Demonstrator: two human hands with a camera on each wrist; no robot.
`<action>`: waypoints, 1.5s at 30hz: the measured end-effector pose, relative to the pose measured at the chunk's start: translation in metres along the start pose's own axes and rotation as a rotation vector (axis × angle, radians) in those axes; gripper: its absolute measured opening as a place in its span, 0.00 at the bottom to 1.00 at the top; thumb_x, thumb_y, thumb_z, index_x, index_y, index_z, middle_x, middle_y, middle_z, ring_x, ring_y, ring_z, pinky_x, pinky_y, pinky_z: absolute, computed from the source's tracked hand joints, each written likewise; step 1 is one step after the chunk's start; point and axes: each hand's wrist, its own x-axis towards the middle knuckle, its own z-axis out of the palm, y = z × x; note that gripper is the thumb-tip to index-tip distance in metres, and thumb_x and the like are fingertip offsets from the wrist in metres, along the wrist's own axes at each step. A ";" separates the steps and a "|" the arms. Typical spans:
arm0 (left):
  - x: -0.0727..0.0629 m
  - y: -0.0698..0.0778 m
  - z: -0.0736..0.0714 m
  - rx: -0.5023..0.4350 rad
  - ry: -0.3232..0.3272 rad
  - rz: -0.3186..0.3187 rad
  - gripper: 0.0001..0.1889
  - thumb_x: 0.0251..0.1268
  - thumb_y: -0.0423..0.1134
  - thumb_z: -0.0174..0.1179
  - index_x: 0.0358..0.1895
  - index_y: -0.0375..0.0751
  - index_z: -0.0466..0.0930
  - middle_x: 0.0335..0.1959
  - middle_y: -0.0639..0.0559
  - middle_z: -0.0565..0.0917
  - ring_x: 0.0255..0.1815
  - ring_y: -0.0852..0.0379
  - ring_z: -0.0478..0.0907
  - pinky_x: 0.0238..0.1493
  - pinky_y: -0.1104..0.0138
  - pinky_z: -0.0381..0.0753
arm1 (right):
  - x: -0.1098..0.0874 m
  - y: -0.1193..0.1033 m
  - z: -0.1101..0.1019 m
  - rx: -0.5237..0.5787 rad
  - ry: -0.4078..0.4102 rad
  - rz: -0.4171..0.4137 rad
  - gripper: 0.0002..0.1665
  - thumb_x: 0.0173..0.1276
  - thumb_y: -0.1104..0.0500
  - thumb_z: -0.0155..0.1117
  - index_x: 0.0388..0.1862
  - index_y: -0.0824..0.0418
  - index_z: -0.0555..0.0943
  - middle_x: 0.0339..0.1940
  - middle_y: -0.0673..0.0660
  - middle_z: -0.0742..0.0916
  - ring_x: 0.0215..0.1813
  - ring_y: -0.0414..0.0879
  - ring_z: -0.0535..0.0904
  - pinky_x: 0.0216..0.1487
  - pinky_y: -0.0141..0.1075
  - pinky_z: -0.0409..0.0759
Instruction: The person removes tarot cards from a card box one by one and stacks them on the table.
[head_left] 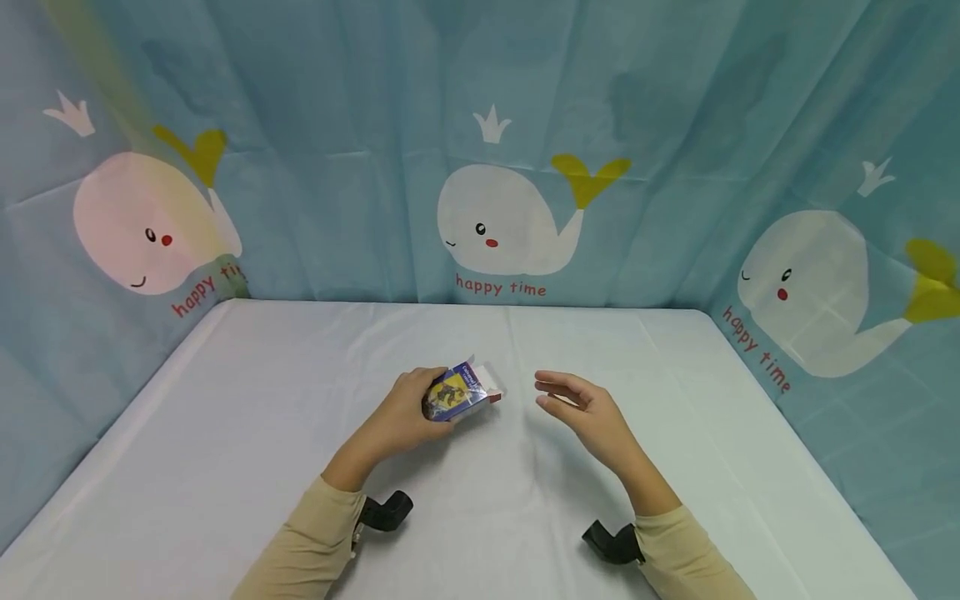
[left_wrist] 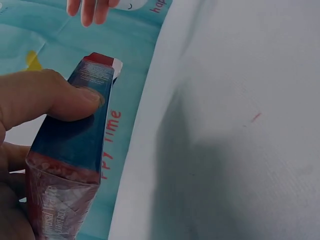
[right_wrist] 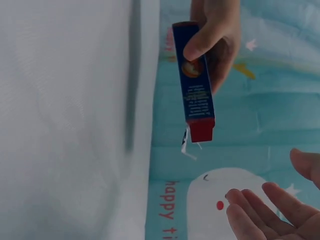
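My left hand (head_left: 415, 408) holds a small blue card box (head_left: 454, 392) with a yellow picture panel, tilted above the white table. In the left wrist view the thumb presses on the narrow blue side of the box (left_wrist: 82, 115), and clear wrap covers its near end. The far end of the box (right_wrist: 194, 75) has a red flap standing out in the right wrist view, with a bit of clear film beside it. Apart from the box, to its right, my right hand (head_left: 588, 412) hovers with nothing in it, its fingers loosely extended. What lies inside the box is hidden.
A white cloth covers the table (head_left: 480, 517). Behind it and at both sides hangs a blue curtain (head_left: 337, 225) printed with white whales. A black wrist mount (head_left: 386, 511) sits on the left forearm, another black mount (head_left: 613, 543) on the right.
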 end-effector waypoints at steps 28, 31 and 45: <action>-0.009 0.019 -0.009 -0.001 -0.103 0.225 0.42 0.51 0.36 0.71 0.74 0.45 0.66 0.69 0.49 0.73 0.63 0.50 0.68 0.57 0.55 0.73 | -0.011 -0.022 0.013 0.039 0.068 -0.014 0.18 0.66 0.54 0.69 0.53 0.59 0.85 0.52 0.57 0.89 0.57 0.42 0.83 0.53 0.29 0.79; -0.010 0.019 -0.009 0.002 -0.105 0.246 0.42 0.51 0.36 0.70 0.74 0.46 0.66 0.69 0.49 0.74 0.64 0.49 0.68 0.58 0.54 0.73 | -0.010 -0.021 0.015 0.022 0.072 0.010 0.18 0.66 0.54 0.69 0.52 0.59 0.86 0.50 0.56 0.89 0.58 0.46 0.83 0.52 0.29 0.80; -0.015 0.024 -0.009 -0.011 -0.128 0.274 0.42 0.49 0.33 0.70 0.73 0.46 0.67 0.69 0.49 0.74 0.64 0.50 0.68 0.58 0.54 0.72 | -0.010 -0.016 0.026 0.038 0.099 0.118 0.16 0.64 0.57 0.70 0.48 0.64 0.87 0.46 0.58 0.90 0.45 0.42 0.84 0.46 0.33 0.83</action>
